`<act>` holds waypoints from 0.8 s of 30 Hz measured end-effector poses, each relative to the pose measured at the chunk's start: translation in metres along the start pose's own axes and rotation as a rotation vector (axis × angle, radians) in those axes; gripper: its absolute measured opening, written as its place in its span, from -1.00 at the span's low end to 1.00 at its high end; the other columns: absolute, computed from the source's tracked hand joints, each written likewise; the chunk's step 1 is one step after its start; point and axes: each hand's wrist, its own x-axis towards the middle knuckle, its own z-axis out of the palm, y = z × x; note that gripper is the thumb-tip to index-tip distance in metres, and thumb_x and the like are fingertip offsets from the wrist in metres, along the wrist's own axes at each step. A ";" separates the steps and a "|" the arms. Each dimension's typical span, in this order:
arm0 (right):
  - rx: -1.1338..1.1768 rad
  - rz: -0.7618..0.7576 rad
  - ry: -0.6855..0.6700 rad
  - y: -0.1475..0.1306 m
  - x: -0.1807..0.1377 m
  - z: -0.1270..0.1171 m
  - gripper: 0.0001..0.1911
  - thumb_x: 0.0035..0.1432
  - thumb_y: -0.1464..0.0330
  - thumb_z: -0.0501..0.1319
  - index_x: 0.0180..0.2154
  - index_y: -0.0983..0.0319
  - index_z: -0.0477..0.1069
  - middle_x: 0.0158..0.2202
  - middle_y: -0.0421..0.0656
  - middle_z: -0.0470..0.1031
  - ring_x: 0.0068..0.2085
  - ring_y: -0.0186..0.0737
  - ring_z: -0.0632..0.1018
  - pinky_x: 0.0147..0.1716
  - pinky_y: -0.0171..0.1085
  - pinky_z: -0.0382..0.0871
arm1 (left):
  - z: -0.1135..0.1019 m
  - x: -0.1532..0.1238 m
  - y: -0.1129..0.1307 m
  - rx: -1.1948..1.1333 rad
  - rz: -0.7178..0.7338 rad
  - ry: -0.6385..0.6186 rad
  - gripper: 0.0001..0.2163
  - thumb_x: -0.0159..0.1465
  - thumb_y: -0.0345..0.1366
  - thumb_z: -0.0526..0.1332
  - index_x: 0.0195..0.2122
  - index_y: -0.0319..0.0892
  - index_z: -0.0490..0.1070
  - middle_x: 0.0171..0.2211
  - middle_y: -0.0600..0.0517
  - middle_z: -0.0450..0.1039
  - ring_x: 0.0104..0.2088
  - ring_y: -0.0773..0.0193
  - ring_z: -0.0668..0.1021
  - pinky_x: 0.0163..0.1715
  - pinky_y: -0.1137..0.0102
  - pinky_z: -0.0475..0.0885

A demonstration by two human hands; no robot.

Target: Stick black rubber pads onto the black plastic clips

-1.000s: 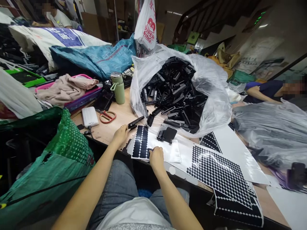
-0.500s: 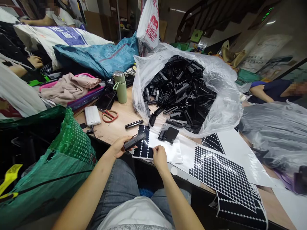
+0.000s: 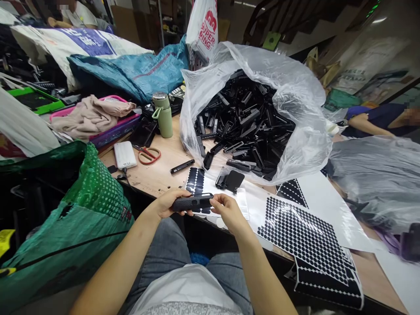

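Note:
My left hand point(image 3: 169, 203) is closed around a long black plastic part point(image 3: 192, 202) with a carbon-weave texture, held level over the table's front edge. The fingers of my right hand point(image 3: 227, 209) are pinched together at the part's right end; whatever lies between them is too small to make out. Partly covered by the hands is a sheet of black stickers point(image 3: 196, 177) on a white backing. Just beyond my right hand stands a black piece with a flat square plate point(image 3: 234, 180). One loose slim black part point(image 3: 182, 166) lies behind the sticker sheet.
A clear plastic bag point(image 3: 303, 131) full of black parts point(image 3: 246, 118) stands behind. Rightward lie sheets of round black stickers point(image 3: 302, 236). Scissors point(image 3: 149, 155), a white power bank point(image 3: 125, 155) and a green bottle point(image 3: 163, 118) are at left, near a green sack point(image 3: 98, 218).
My right hand has left the sticker sheet and come up to the right end of the black part. My left hand has turned the part more level and shifted it slightly right.

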 end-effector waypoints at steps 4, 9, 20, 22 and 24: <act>0.008 -0.004 -0.006 0.000 -0.006 -0.002 -0.74 -0.06 0.19 0.22 -0.50 0.24 0.28 -0.45 -0.24 0.26 -0.36 -0.31 0.35 -0.27 -0.21 0.36 | 0.002 -0.002 0.000 0.027 0.003 -0.019 -0.81 0.11 -0.31 0.15 -0.45 -0.38 0.40 -0.58 -0.14 0.47 -0.60 0.11 0.56 -0.80 0.51 0.31; -0.103 -0.048 0.008 0.004 -0.007 -0.005 -0.75 0.01 0.17 0.18 -0.46 0.23 0.29 -0.45 -0.23 0.30 -0.37 -0.30 0.37 -0.28 -0.22 0.34 | 0.008 -0.006 0.003 0.057 -0.002 -0.025 -0.82 0.11 -0.30 0.14 -0.48 -0.37 0.39 -0.58 -0.13 0.47 -0.60 0.12 0.56 -0.80 0.53 0.32; -0.365 -0.119 0.091 -0.006 -0.016 -0.004 -0.80 0.09 0.22 0.09 -0.44 0.21 0.29 -0.42 -0.17 0.40 -0.35 -0.22 0.40 -0.37 -0.27 0.24 | 0.014 -0.006 0.005 0.084 -0.007 -0.041 -0.83 0.10 -0.29 0.16 -0.51 -0.32 0.36 -0.58 -0.10 0.47 -0.59 0.13 0.57 -0.81 0.54 0.32; -0.392 -0.138 0.102 -0.007 -0.017 -0.004 -0.81 0.10 0.23 0.08 -0.44 0.21 0.28 -0.41 -0.16 0.41 -0.34 -0.21 0.40 -0.37 -0.27 0.23 | 0.014 -0.006 0.004 0.085 -0.008 -0.042 -0.82 0.10 -0.28 0.17 -0.51 -0.32 0.36 -0.58 -0.10 0.47 -0.59 0.13 0.57 -0.81 0.54 0.31; -0.413 -0.149 0.108 -0.008 -0.018 -0.004 -0.81 0.10 0.23 0.07 -0.44 0.21 0.27 -0.40 -0.16 0.41 -0.33 -0.20 0.41 -0.35 -0.26 0.23 | 0.014 -0.006 0.004 0.085 -0.010 -0.043 -0.82 0.10 -0.27 0.17 -0.51 -0.32 0.36 -0.58 -0.10 0.47 -0.59 0.13 0.57 -0.81 0.54 0.31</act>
